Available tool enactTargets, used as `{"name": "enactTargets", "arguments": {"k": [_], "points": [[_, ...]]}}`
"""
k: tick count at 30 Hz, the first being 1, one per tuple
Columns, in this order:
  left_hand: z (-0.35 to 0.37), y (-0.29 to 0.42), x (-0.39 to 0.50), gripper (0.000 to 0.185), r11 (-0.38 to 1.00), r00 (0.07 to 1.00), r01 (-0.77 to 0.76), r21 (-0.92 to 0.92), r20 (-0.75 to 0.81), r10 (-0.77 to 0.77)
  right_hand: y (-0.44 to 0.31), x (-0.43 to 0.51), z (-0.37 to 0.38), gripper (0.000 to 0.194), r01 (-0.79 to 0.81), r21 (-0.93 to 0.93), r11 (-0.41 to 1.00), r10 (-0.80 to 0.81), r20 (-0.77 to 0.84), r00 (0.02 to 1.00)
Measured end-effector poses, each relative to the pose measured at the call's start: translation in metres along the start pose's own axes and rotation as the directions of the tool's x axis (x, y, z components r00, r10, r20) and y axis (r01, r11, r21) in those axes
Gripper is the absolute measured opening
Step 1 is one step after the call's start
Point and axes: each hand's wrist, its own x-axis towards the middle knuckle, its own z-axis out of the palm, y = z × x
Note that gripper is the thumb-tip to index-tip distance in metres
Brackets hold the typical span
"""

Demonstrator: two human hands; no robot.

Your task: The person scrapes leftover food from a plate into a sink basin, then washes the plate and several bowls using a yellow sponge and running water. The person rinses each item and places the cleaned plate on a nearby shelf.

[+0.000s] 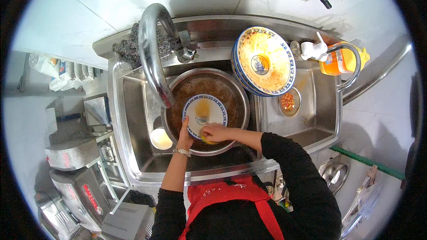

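Observation:
My left hand (185,134) grips the left edge of a white bowl with a blue patterned rim (216,106), tilted above a large round metal basin (245,101) of brown liquid. In my right hand (215,132) is a yellow sponge or cloth (208,140), pressed on the bowl's lower edge. An orange-brown smear marks the inside of the bowl. Right of the basin, a stack of larger blue-rimmed bowls (263,61) rests over the sink divider; the top one is stained orange and red.
A curved metal faucet (146,50) arches over the basin's left side. A white round container (161,138) sits at its lower left. The right sink (308,120) has a strainer (289,103) with red scraps. Behind stand an orange-yellow jug (347,60) and dark scouring mesh (130,48).

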Motion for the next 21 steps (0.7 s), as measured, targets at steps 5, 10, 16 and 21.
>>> {"name": "enactTargets", "arguments": {"k": [5, 10, 16, 21], "points": [[0.003, 0.007, -0.009, 0.063, 0.961, 0.998, 0.054, 0.27, -0.039, -0.045, 0.02, 0.0, -0.043, 0.022, 0.034, -0.654, 0.756, -0.185, -0.164, 0.969], [-0.007, 0.008, -0.001, 0.052, 0.96, 0.965, 0.261, 0.099, 0.013, -0.264, 0.013, 0.026, -0.038, 0.023, 0.047, -0.589, 0.807, -0.213, -0.217, 0.953], [-0.009, -0.008, 0.009, 0.053, 0.998, 0.999, -0.01, 0.069, -0.03, 0.013, -0.014, 0.021, 0.0, 0.031, -0.298, -0.141, 0.944, 0.294, -0.052, 0.954], [0.001, -0.017, -0.001, 0.058, 0.995, 0.999, 0.044, -0.095, -0.019, -0.046, 0.0, 0.031, 0.012, 0.031, -0.301, -0.141, 0.943, 0.225, -0.395, 0.891]]}}
